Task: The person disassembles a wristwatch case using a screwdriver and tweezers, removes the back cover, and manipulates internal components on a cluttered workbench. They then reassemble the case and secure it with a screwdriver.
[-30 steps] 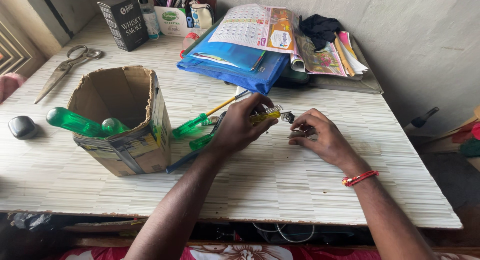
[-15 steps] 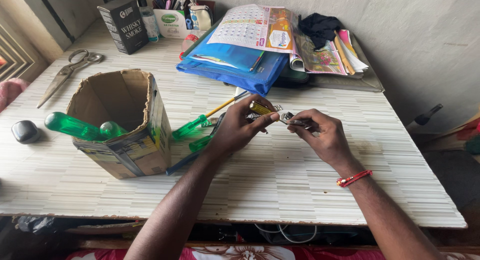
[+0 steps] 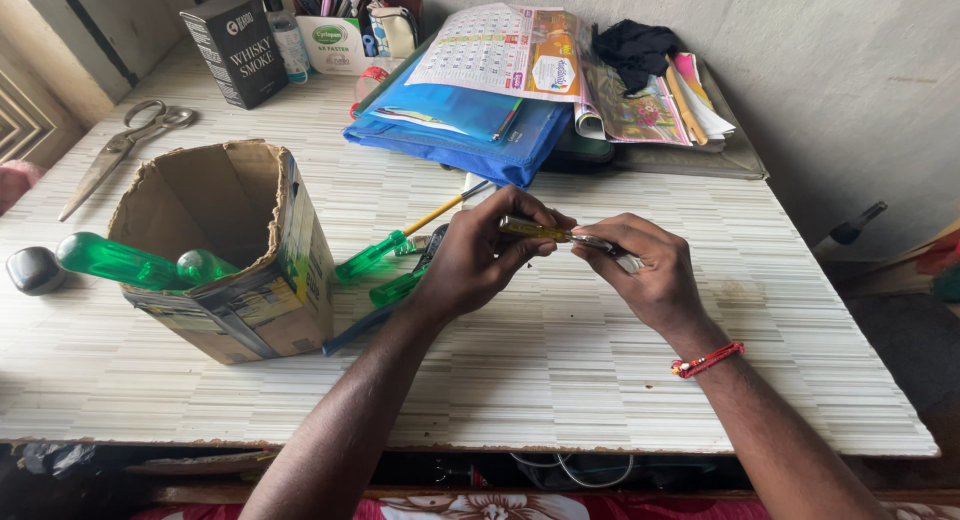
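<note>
Both hands meet over the middle of the striped counter [image 3: 560,380], just to the right of the open cardboard box [image 3: 235,255]. The left hand [image 3: 478,260] is curled around the yellow handle of a small screwdriver [image 3: 533,229], thumb and fingers closed on it so it lies level and steady. The right hand [image 3: 645,270] pinches a small metal piece [image 3: 598,243] at the screwdriver's working end, fingertips pressed together on it; what exactly the piece is cannot be made out. Holding the two end to end, raised a little off the counter, keeps tip and piece lined up close under the eyes. A red thread bracelet [image 3: 708,360] sits on the right wrist.

Between the box and the left hand lie two green-handled screwdrivers [image 3: 372,258] and a dark-handled tool, within easy reach. Two more green handles [image 3: 115,260] stick out over the box's left edge (the box seems to serve as the tool holder). Beyond the box, at the counter's far left, rest large scissors [image 3: 125,145], and behind the hands a blue folder [image 3: 465,130] carries a calendar and papers, pushed back against the wall out of the working space.
</note>
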